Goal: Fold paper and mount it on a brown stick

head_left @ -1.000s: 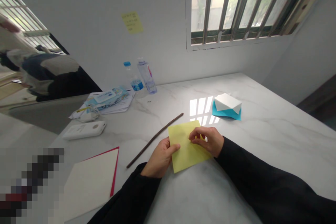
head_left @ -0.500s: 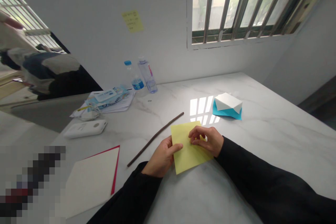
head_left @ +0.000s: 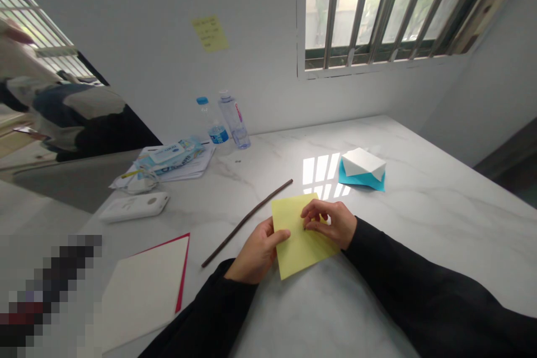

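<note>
A sheet of yellow paper [head_left: 296, 254] is held by its left edge in my left hand [head_left: 262, 249], thumb on top and fingers behind. Over the upper right part of the paper, my right hand [head_left: 333, 224] has its thumb and index finger drawn together in a pinch. A tiny dark speck shows at those fingertips, too small to name. To the left of the paper a thin brown stick [head_left: 247, 218] lies slantwise on the marble-patterned table [head_left: 285, 324].
A folded white and blue paper piece [head_left: 363, 168] stands at the right. Cream and red sheets [head_left: 146, 285] lie left, near a white device [head_left: 134, 207], a wipes pack [head_left: 170, 156] and two plastic bottles [head_left: 217, 128]. Behind are a wall and a barred window [head_left: 377, 11].
The view has shifted very slightly. Both hands and the yellow paper stay almost in the same place.
</note>
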`<control>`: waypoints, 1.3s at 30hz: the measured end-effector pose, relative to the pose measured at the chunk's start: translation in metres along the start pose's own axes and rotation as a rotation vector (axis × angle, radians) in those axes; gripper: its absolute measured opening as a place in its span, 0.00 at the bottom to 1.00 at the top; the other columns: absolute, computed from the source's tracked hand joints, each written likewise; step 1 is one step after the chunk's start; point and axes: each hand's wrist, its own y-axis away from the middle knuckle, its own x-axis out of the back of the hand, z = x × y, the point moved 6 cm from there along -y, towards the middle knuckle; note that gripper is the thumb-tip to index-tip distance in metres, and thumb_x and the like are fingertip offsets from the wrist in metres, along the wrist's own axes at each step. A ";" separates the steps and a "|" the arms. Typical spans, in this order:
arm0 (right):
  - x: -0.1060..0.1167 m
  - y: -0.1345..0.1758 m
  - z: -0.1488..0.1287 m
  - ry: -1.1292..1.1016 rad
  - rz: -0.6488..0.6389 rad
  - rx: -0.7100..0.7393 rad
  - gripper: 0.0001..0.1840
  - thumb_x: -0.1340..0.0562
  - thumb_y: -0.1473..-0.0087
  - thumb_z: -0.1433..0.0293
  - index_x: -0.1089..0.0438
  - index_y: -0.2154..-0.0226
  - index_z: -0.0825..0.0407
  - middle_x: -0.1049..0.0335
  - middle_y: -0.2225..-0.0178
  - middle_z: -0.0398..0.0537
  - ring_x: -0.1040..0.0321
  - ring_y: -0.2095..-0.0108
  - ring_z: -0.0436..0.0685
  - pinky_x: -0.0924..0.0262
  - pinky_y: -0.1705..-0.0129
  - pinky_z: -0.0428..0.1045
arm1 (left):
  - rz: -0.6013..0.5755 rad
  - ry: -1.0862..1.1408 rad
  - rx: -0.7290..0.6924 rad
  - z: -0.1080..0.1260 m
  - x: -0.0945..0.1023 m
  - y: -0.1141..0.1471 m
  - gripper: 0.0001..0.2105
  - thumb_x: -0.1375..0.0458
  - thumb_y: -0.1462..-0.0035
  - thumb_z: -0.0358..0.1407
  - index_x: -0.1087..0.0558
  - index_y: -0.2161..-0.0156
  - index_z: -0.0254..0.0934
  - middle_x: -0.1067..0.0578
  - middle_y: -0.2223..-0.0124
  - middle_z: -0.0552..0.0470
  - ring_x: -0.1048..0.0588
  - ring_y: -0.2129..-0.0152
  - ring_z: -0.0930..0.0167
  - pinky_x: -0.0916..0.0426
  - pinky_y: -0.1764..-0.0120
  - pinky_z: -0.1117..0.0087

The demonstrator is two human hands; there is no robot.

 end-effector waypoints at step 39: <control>0.001 0.002 0.002 0.005 0.043 -0.048 0.10 0.37 0.51 0.76 0.28 0.65 0.49 0.23 0.71 0.41 0.36 0.74 0.50 0.41 0.70 0.47 | -0.044 -0.013 0.000 0.001 -0.005 0.001 0.21 0.30 0.51 0.35 0.21 0.51 0.32 0.18 0.51 0.40 0.20 0.54 0.56 0.30 0.49 0.60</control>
